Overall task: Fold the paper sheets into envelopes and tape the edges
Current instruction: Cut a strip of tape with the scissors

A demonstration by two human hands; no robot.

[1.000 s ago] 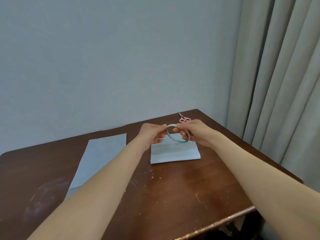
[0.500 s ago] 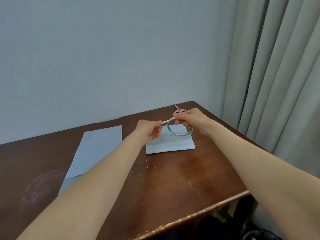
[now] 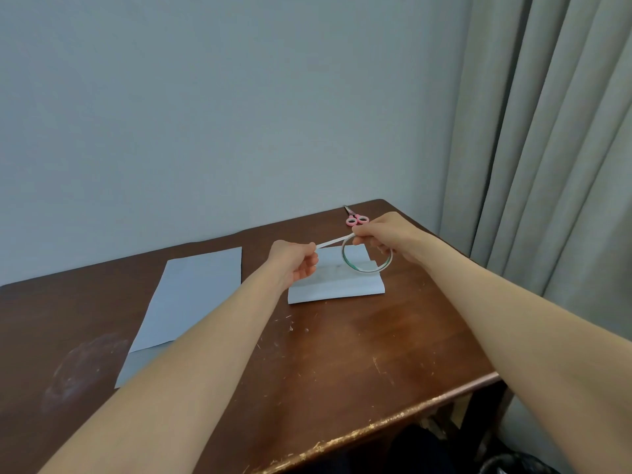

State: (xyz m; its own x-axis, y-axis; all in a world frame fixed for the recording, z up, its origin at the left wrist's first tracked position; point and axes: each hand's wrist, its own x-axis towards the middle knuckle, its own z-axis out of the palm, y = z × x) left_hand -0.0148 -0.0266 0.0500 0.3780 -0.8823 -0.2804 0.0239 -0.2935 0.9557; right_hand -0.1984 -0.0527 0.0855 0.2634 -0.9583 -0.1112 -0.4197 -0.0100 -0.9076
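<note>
1. Tape strip [image 3: 333, 241] stretches taut between the two hands. Its long axis runs left to right and rises slightly towards the roll.
2. The tape roll [image 3: 365, 269], a thin ring with a green inner edge, hangs from the right hand [image 3: 383, 232] above the surface [image 3: 342, 354]. Its open face is turned roughly towards the camera.
3. The right hand grips the roll at its top, with fingers curled round the rim where the strip leaves it.
4. The left hand [image 3: 294, 265] pinches the free end of the strip in curled fingers, just left of the roll.
5. The folded paper [image 3: 337, 285] lies flat on the surface below both hands, its long axis running left to right. Whether either hand touches it cannot be told.
6. A flat sheet [image 3: 195, 295] lies to the left of the folded paper, apart from the hands. Its long axis runs away from the person, leaning right.
7. A second sheet [image 3: 136, 367] shows from under the flat sheet's near end, beside the left forearm.
8. Pink-handled scissors [image 3: 357, 219] lie near the far right corner, just behind the right hand, with the blades pointing towards the wall.
9. A grey curtain [image 3: 547, 165] hangs to the right of the surface.
</note>
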